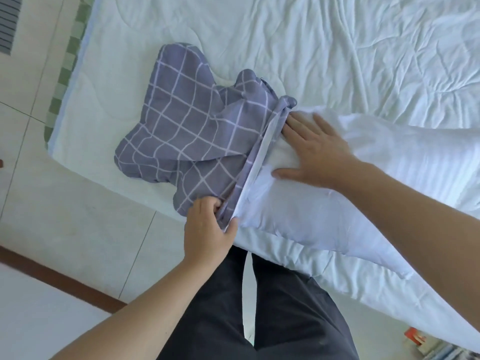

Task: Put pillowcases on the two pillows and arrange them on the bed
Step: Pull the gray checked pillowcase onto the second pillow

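Pillow (311,203) lies along my bed's (337,48) near edge; my left hand (207,229) pinches the pillowcase (187,126) mouth to hold it open, while my flat, open right hand (314,149) feeds the pillow in.

Pillow (324,203) end inside pillowcase (187,131) (probably bunched); right edge cropped.

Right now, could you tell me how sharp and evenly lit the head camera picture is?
Head view: bright, soft daylight, no harsh glare; the bed is nearly washed out; the right hand and left hand are slightly soft; the pillowcase grid is clear; wide-angle bending tilts the floor tiles.
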